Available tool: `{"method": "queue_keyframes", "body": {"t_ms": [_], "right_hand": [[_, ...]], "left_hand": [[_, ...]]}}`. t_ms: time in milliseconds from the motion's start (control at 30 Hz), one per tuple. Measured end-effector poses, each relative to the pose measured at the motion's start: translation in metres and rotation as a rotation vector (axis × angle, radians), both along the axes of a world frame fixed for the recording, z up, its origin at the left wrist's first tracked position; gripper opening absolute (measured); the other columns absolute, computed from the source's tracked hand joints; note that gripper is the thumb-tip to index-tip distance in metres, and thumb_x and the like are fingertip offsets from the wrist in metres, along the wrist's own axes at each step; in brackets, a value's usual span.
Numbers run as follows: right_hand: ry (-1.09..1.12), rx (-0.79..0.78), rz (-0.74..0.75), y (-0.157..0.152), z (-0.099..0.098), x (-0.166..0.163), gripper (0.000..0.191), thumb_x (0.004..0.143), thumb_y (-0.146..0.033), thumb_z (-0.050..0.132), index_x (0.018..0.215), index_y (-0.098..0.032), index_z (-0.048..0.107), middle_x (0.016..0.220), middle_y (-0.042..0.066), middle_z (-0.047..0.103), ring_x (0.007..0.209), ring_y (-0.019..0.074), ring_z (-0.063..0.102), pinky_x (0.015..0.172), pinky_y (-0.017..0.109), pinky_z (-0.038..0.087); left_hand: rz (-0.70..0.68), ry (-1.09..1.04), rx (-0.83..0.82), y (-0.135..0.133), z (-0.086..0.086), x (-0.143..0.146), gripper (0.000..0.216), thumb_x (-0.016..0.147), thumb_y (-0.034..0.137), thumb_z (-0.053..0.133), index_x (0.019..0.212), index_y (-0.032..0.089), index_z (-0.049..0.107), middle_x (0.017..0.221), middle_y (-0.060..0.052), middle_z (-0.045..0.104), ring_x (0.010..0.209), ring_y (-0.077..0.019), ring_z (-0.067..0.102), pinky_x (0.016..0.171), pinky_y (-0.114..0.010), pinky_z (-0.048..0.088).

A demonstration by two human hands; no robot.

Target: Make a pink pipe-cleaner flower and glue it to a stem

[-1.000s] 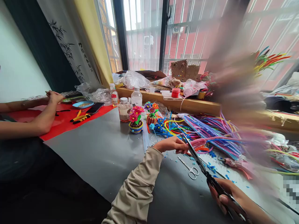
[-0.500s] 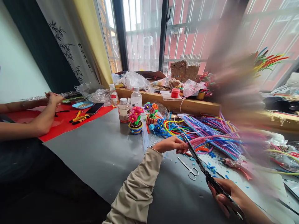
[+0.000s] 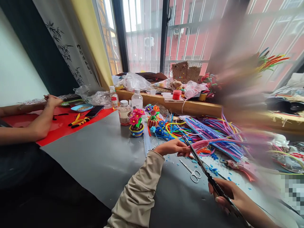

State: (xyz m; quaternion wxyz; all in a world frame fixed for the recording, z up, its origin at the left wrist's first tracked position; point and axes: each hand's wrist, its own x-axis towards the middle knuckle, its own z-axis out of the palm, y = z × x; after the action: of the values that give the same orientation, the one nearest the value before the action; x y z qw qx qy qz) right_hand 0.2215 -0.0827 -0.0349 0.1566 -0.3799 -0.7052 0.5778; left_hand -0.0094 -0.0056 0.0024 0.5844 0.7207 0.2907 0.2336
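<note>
My left hand (image 3: pixel 172 148), in a beige sleeve, has its fingers pinched on the end of a pink pipe cleaner (image 3: pixel 201 144) that stretches off to the right. In my right hand (image 3: pixel 229 193) is a pair of large dark scissors (image 3: pixel 201 165). Their blades slant up to the left, crossing the pipe cleaner just beside my left fingertips. Whether the blades touch it I cannot tell. Below my left hand, small white-handled scissors (image 3: pixel 191 171) lie on the grey table cover (image 3: pixel 95 161). Blue fuzz scraps (image 3: pixel 213 170) are scattered nearby.
Bundled pipe cleaners (image 3: pixel 213 133) lie behind my hands. Pipe-cleaner flower pots (image 3: pixel 136 129) and bottles (image 3: pixel 124 114) stand at centre. At left, another person's forearms (image 3: pixel 35 126) rest on a red cover near pliers (image 3: pixel 79 123), a phone (image 3: pixel 95 111) and a blue dish (image 3: pixel 82 108).
The whole view has shifted slightly. Both hands keep nearly the same places, with the scissors still against or close to the pink pipe cleaner.
</note>
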Motion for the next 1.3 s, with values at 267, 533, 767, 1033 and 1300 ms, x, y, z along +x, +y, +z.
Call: {"method": "queue_keyframes", "body": {"t_ms": [267, 533, 767, 1033, 1300], "right_hand": [[-0.005, 0.034, -0.029, -0.0012, -0.0031, 0.0001, 0.048, 0.058, -0.063, 0.050, 0.061, -0.017, 0.038, 0.047, -0.005, 0.039, 0.040, 0.0068, 0.039, 0.040, 0.020, 0.030], [-0.006, 0.036, -0.040, -0.0021, -0.0034, -0.0026, 0.046, 0.060, -0.061, 0.048, 0.061, -0.016, 0.038, 0.046, -0.004, 0.040, 0.041, 0.0075, 0.040, 0.040, 0.020, 0.028], [0.043, 0.093, 0.029, -0.0020, 0.0014, -0.0020, 0.049, 0.060, -0.064, 0.045, 0.069, -0.017, 0.044, 0.064, 0.002, 0.049, 0.058, 0.0132, 0.046, 0.053, 0.024, 0.035], [-0.002, 0.102, 0.015, -0.0006, 0.0047, 0.0034, 0.050, 0.058, -0.067, 0.045, 0.068, -0.018, 0.042, 0.065, 0.001, 0.045, 0.060, 0.0145, 0.044, 0.057, 0.027, 0.036], [-0.012, 0.043, 0.017, -0.0007, -0.0020, 0.0021, 0.049, 0.059, -0.066, 0.044, 0.062, -0.018, 0.037, 0.052, -0.003, 0.038, 0.049, 0.0093, 0.036, 0.046, 0.022, 0.027]], "left_hand": [[-0.009, -0.019, -0.003, 0.0004, 0.0022, 0.0013, 0.041, 0.066, 0.050, 0.050, 0.058, 0.009, 0.053, 0.045, 0.004, 0.040, 0.043, -0.0033, 0.033, 0.044, -0.019, 0.025], [-0.022, -0.033, 0.006, 0.0002, 0.0025, 0.0015, 0.038, 0.069, 0.045, 0.049, 0.058, 0.009, 0.052, 0.045, 0.005, 0.040, 0.042, -0.0031, 0.033, 0.043, -0.019, 0.025], [-0.007, -0.048, -0.012, 0.0002, 0.0028, 0.0022, 0.041, 0.067, 0.048, 0.050, 0.057, 0.009, 0.051, 0.045, 0.005, 0.039, 0.042, -0.0032, 0.033, 0.044, -0.020, 0.025], [-0.045, -0.029, -0.027, -0.0011, 0.0011, 0.0032, 0.040, 0.066, 0.048, 0.051, 0.058, 0.009, 0.053, 0.047, 0.005, 0.040, 0.042, -0.0025, 0.031, 0.044, -0.020, 0.025], [-0.062, -0.065, -0.010, 0.0002, -0.0021, 0.0029, 0.036, 0.069, 0.044, 0.050, 0.060, 0.009, 0.053, 0.048, 0.005, 0.039, 0.042, -0.0021, 0.032, 0.044, -0.020, 0.024]]}}
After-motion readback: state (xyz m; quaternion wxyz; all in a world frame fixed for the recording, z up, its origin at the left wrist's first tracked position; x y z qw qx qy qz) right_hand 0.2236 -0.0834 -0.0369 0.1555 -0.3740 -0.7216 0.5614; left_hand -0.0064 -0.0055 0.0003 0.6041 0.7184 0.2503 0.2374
